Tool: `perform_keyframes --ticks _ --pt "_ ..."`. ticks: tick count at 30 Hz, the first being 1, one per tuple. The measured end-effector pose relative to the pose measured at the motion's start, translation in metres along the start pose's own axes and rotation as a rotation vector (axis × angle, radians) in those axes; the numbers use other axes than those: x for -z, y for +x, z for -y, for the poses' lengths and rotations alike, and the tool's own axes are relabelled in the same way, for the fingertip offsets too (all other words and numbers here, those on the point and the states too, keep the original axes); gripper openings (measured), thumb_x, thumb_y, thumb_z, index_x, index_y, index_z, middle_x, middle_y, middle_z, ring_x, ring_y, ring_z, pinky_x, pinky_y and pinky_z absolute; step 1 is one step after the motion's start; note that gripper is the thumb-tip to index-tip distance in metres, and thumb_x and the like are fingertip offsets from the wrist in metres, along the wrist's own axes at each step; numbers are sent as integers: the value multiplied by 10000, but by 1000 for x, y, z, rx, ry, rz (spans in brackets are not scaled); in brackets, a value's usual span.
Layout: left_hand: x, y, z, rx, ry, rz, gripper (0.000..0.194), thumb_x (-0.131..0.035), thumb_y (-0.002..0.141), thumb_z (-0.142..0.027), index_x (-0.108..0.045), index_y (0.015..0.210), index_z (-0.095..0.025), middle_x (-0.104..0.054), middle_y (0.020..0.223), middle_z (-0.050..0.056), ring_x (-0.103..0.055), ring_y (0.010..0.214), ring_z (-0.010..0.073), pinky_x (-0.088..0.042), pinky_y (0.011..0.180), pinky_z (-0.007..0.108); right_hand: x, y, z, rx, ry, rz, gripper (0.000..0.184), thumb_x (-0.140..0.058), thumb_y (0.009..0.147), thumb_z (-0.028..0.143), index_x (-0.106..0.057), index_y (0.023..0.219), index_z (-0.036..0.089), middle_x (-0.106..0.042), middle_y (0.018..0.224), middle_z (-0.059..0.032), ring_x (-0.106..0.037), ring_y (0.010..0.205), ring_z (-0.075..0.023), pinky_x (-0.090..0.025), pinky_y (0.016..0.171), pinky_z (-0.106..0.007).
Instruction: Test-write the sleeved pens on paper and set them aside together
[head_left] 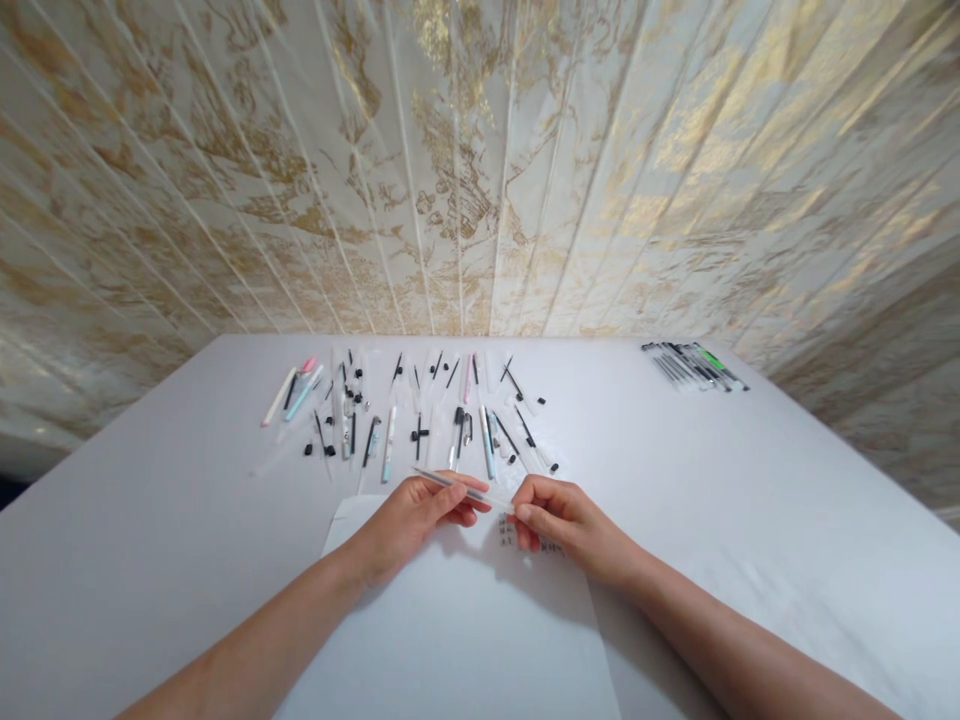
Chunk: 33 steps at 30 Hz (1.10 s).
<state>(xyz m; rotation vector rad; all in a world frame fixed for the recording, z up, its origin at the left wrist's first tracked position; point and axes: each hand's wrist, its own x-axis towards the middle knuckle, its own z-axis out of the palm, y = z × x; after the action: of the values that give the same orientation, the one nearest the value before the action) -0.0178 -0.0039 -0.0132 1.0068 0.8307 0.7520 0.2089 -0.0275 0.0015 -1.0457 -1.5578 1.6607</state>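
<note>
My left hand (424, 512) and my right hand (559, 518) together hold a thin clear pen barrel (463, 490) above a white sheet of paper (465, 630). The left fingers are closed round its left part. The right fingers pinch its right end. A few small dark marks (517, 535) show on the paper under the right hand. Beyond the hands, several taken-apart pens, caps and refills (420, 415) lie spread over the white table (150, 520).
Pink, white and light blue pens (296, 392) lie at the left of the spread. A bundle of assembled pens (694, 365) lies at the far right corner. A wall with gold and white marbled panels (480, 160) rises behind the table.
</note>
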Motion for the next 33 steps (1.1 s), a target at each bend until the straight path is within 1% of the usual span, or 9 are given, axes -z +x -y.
perform_keyframes --ticks 5,9,13,15,19,25,28,30,33 --pt "1 1 1 5 -12 12 288 -679 811 -423 -758 948 -182 -749 875 80 -611 777 162 -471 792 268 -3 1 -3 21 -19 -46 328 -534 908 474 -515 773 176 -605 650 -3 -491 571 -105 -407 576 -230" --pt "1 1 1 13 -55 4 279 -666 830 -394 -750 977 -172 -753 890 85 -607 776 156 -472 813 277 4 0 4 43 -195 -89 295 -481 932 432 -532 784 182 -609 671 -5 -473 558 -107 -390 544 -226" --pt "2 1 -1 16 -129 -33 291 -668 829 -402 -747 974 -163 -748 886 75 -595 775 146 -470 839 282 29 0 7 128 -561 -393 207 -475 918 326 -555 780 195 -588 680 2 -491 613 -129 -390 601 -250" --pt "2 2 -2 23 -144 -41 293 -672 825 -405 -748 971 -162 -745 892 74 -596 783 146 -471 841 282 43 -1 5 100 -695 -496 154 -479 900 303 -548 805 203 -574 685 8 -488 615 -137 -381 598 -257" --pt "2 2 -1 35 -150 -49 290 -667 831 -406 -745 979 -169 -743 912 72 -599 803 145 -468 854 282 57 -2 -3 -29 -831 -487 75 -493 863 276 -524 904 222 -594 757 11 -503 608 -141 -381 592 -264" --pt "1 3 -1 31 -161 -67 297 -687 813 -412 -746 970 -167 -741 895 70 -598 804 145 -465 868 294 51 1 -12 -47 -1006 -437 80 -518 823 228 -502 900 234 -604 881 1 -528 673 -140 -359 608 -255" --pt "0 4 -2 29 -161 -75 294 -694 808 -407 -746 964 -164 -741 892 71 -597 815 148 -463 876 300 51 1 -12 -28 -1026 -450 57 -509 820 197 -511 864 232 -586 864 3 -511 667 -140 -338 595 -255" --pt "0 3 -2 27 -163 -74 289 -691 811 -405 -746 961 -164 -742 888 69 -594 809 145 -464 875 297 51 0 -9 4 -950 -461 39 -516 817 193 -520 837 227 -570 828 6 -492 651 -138 -342 597 -260" --pt "0 3 -3 21 -163 -64 286 -683 820 -399 -744 971 -164 -743 900 71 -589 799 140 -465 873 293 48 -1 0 40 -592 -456 26 -548 829 238 -535 828 215 -549 735 16 -471 609 -130 -364 587 -262"
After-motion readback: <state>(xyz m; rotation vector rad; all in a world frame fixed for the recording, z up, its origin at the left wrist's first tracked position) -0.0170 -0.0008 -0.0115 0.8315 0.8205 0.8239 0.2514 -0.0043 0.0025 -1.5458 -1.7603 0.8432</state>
